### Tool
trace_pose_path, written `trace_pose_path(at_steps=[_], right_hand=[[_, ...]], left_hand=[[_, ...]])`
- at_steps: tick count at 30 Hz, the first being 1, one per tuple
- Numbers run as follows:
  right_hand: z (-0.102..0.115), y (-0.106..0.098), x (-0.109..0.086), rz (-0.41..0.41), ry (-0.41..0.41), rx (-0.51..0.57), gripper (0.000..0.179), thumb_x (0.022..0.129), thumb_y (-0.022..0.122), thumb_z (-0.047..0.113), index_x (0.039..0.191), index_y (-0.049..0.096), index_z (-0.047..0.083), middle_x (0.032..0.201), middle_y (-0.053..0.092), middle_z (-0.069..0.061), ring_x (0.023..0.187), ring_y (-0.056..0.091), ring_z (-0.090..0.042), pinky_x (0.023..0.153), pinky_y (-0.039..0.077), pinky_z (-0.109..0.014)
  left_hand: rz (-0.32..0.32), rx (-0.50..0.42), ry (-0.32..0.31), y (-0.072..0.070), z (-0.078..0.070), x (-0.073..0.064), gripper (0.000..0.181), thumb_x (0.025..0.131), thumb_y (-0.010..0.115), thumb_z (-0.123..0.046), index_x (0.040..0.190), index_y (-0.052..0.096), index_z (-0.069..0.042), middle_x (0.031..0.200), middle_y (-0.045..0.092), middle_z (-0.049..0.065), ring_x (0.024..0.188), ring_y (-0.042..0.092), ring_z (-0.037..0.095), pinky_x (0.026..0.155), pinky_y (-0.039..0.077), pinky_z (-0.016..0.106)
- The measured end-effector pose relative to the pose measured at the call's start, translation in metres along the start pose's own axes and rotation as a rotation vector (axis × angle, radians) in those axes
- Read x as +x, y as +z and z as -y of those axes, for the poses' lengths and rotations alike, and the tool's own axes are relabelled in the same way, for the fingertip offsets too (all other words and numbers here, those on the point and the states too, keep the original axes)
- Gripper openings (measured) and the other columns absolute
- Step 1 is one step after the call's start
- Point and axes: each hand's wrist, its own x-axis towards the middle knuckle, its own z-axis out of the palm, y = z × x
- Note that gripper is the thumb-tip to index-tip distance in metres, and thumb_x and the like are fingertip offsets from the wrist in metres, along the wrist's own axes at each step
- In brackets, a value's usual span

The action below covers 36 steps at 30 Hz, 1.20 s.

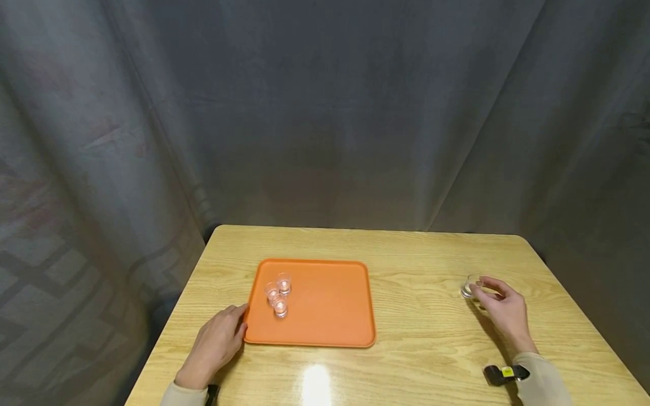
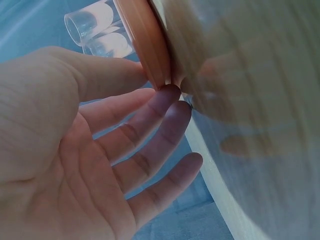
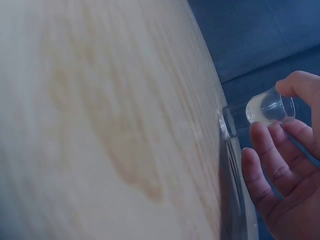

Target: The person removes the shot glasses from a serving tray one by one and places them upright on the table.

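An orange tray (image 1: 330, 304) lies on the table, with three small clear shot glasses (image 1: 280, 306) grouped on its left side. My left hand (image 1: 215, 341) is at the tray's near left edge. In the left wrist view, the thumb (image 2: 117, 77) touches the rim while fingertips meet its lower side, so the edge is pinched. Off to the right, my right hand (image 1: 503, 310) holds another clear shot glass (image 1: 467, 287) between thumb and fingers near its rim. This glass (image 3: 260, 110) stands with its base at the table surface, and something pale shows inside.
The wooden table (image 1: 421, 316) has a rounded far edge. Grey curtains (image 1: 325, 124) hang behind it and along both sides. A dark band with a yellow label (image 1: 508, 371) sits at the right wrist.
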Motion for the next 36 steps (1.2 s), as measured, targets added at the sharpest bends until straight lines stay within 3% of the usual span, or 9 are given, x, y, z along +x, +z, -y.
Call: trace_pose_path(at_steps=[15,27,36], right_hand=[[-0.002,0.0,-0.002,0.05,0.009,0.014,0.061,0.099,0.077,0.035,0.142,0.059,-0.004,0.101,0.056,0.038,0.082,0.061,0.015,0.067,0.058,-0.015],[0.006,-0.001,-0.001,0.025,0.03,0.076,0.057,0.098,0.079,0.032,0.139,0.061,-0.004,0.099,0.058,0.041,0.077,0.065,0.01,0.064,0.058,-0.018],[0.015,-0.009,0.0,0.018,-0.011,0.08,0.047,0.1,0.077,0.03,0.136,0.065,0.002,0.105,0.06,0.041,0.077,0.068,0.007,0.066,0.057,-0.015]], left_hand=[[-0.005,0.012,0.008,-0.001,0.0,0.001,0.041,0.095,0.076,-0.009,0.134,0.07,0.001,0.114,0.075,0.015,0.1,0.074,0.034,0.084,0.061,0.053],[0.019,0.005,-0.014,-0.002,-0.001,0.0,0.041,0.096,0.076,-0.009,0.135,0.07,0.001,0.116,0.075,0.016,0.104,0.073,0.035,0.087,0.061,0.053],[0.021,-0.001,-0.015,-0.002,-0.002,0.0,0.041,0.096,0.076,-0.009,0.135,0.069,0.001,0.117,0.075,0.016,0.104,0.073,0.036,0.087,0.06,0.054]])
